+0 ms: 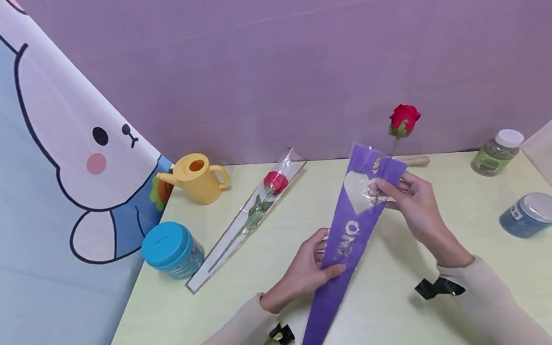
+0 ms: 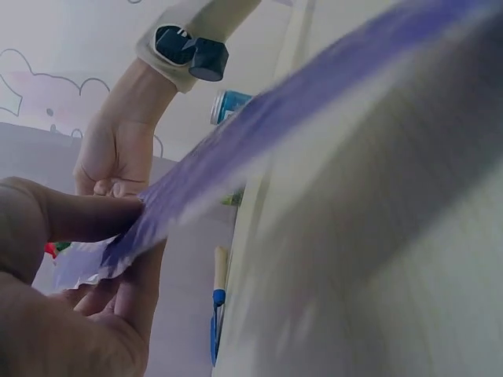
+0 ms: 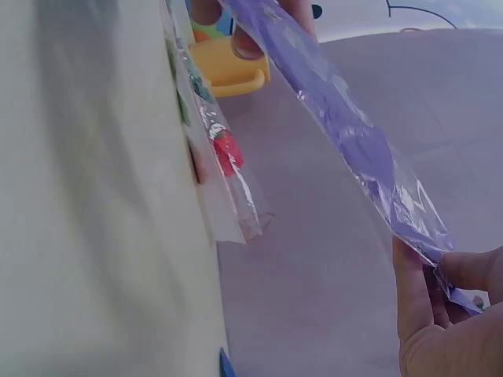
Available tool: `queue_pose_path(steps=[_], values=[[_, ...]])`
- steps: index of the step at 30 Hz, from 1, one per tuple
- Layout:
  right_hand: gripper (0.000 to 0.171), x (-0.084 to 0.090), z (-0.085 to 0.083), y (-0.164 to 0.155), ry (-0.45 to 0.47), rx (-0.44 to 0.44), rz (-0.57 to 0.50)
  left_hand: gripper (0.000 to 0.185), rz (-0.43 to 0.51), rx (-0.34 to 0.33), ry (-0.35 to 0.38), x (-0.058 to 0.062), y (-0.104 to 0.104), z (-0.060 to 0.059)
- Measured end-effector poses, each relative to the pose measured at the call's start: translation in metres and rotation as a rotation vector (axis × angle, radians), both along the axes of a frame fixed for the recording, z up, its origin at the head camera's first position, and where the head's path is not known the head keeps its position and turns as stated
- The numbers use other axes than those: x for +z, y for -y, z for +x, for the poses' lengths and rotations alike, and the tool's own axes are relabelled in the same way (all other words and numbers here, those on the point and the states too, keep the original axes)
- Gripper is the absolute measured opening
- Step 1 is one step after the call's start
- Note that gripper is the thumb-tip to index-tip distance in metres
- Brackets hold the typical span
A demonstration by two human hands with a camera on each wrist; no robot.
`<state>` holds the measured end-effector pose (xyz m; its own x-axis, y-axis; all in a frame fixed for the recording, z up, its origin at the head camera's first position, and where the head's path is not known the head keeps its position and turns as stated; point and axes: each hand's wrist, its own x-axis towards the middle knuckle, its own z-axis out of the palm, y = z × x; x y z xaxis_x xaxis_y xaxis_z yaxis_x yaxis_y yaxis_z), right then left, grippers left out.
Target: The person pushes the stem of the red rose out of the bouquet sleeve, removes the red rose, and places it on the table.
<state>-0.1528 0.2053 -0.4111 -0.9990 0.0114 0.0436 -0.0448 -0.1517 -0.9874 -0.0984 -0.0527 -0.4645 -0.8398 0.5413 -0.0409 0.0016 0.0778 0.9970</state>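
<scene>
Both hands hold a purple flower sleeve [image 1: 347, 232] slanted above the pale yellow table [image 1: 219, 314]: the left hand [image 1: 304, 271] pinches its middle between thumb and fingers, and the right hand [image 1: 413, 199] pinches its wide open top. A bare red rose [image 1: 403, 119] stands just behind the sleeve's top edge. Left of the sleeve lie a wrapped rose [image 1: 255, 212], a yellow watering can [image 1: 199, 177] and a teal jar [image 1: 171, 249].
</scene>
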Motion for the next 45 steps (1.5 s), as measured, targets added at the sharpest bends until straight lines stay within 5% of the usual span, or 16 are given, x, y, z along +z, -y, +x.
queue_pose_path(steps=[12, 18, 22, 33, 45], values=[[0.025, 0.004, 0.0, -0.006, -0.009, 0.004, -0.053, 0.062, -0.045, 0.007, -0.023, 0.004, 0.006, -0.006], [0.021, 0.002, 0.001, -0.006, -0.012, 0.001, -0.043, 0.05, -0.073, 0.086, -0.117, 0.005, 0.008, -0.011], [0.021, 0.001, 0.002, -0.003, 0.012, 0.004, -0.035, 0.047, -0.053, 0.12, -0.116, 0.006, 0.009, -0.014], [0.03, -0.004, 0.006, 0.003, 0.047, 0.007, 0.031, 0.05, -0.045, 0.02, -0.088, 0.006, 0.011, -0.014], [0.032, -0.007, 0.01, 0.004, 0.061, 0.058, 0.12, 0.051, -0.085, 0.035, -0.082, 0.003, 0.016, -0.009]])
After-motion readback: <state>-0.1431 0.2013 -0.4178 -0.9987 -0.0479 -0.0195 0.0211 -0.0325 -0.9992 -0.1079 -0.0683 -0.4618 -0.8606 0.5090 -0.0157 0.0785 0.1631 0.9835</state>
